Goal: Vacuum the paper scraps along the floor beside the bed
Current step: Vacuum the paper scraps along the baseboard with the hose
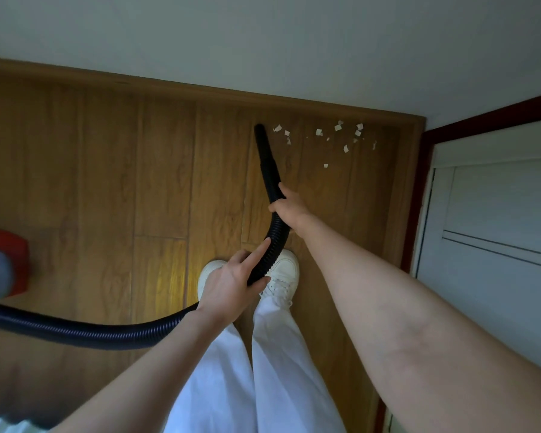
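A black ribbed vacuum hose (272,242) curves in from the left edge and ends in a smooth black nozzle (260,137) whose tip rests near the baseboard. Several white paper scraps (338,135) lie on the wooden floor just right of the nozzle tip, along the wall. My right hand (289,207) grips the hose just below the nozzle section. Lower down, my left hand (231,279) holds the hose, its index finger stretched along the ribs and thumb under it.
The red and grey vacuum body (3,264) sits at the left edge. A white wall with a wooden baseboard (200,95) runs along the far side. A white door with a dark red frame (419,195) stands to the right. My white shoes (283,273) stand under the hose.
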{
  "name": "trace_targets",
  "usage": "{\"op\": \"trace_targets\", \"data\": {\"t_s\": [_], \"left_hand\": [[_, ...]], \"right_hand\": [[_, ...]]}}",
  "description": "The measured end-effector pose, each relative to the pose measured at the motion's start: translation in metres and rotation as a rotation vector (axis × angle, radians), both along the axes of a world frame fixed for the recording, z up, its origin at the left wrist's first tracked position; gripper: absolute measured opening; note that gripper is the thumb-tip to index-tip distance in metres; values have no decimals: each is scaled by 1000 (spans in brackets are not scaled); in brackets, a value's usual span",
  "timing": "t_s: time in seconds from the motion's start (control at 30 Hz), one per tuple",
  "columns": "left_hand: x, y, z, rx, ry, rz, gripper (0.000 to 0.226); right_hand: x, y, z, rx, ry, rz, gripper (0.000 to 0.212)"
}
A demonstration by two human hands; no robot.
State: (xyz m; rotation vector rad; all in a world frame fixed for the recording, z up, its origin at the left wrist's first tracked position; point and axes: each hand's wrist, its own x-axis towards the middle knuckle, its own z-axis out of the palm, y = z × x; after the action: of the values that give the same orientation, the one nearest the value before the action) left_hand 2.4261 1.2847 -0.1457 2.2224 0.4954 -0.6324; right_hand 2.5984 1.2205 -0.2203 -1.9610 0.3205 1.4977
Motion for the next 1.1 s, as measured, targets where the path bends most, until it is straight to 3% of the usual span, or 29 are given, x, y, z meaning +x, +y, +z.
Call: {"op": "trace_targets", "data": {"t_s": [0.4, 0.53, 0.83, 1.1], "left_hand": [[18, -10, -15, 47, -31, -275, 67], [17, -2, -15, 38, -32, -266, 67], [-15, 7, 0, -6, 33, -30, 68], [5, 10, -2, 13, 21, -81, 67]], "right_hand": [[-8, -65, -3, -117, -44, -408, 71], [-4, -50, -2, -81, -45, -370, 72], [-22, 5, 0, 9, -35, -65, 71], [-6, -2, -4, -46, -78, -138, 70]]}}
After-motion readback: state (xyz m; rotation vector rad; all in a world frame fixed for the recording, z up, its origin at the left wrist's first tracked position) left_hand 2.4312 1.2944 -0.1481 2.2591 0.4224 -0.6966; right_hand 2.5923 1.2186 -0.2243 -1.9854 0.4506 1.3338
